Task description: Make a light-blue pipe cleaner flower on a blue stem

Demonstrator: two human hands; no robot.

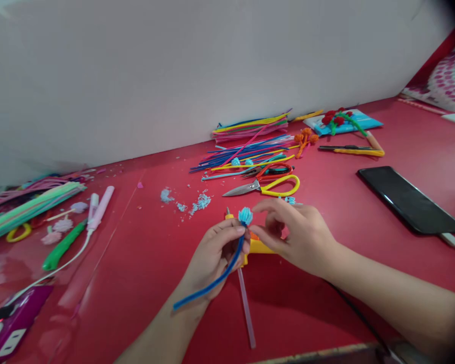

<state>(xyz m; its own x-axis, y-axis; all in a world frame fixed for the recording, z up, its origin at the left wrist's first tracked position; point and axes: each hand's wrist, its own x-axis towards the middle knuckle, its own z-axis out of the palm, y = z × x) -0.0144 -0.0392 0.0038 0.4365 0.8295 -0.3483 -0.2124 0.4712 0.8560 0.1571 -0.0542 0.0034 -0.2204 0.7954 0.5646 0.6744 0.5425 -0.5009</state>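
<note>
My left hand [220, 245] pinches a pipe cleaner flower between thumb and fingers. Its light blue looped head [245, 216] points up, and a dark blue pipe cleaner stem [208, 289] curves down across my wrist. Just to the right, my right hand [298, 230] has thumb and forefinger apart, with no object visible between them; its other fingers are curled. Partly hidden under both hands lies a yellow glue gun [261, 246], with a clear glue stick [247, 311] sticking out toward me. Beyond the hands rest scissors with yellow handles [278, 186].
Pipe cleaners [246, 151] lie in bundles along the wall, near orange flowers [305, 139] and pliers [265, 172]. Blue fuzz scraps [200, 202] dot the red table. A phone [409, 199] is at right. Left are a pink corded tool [100, 207] and a purple power strip [23, 318].
</note>
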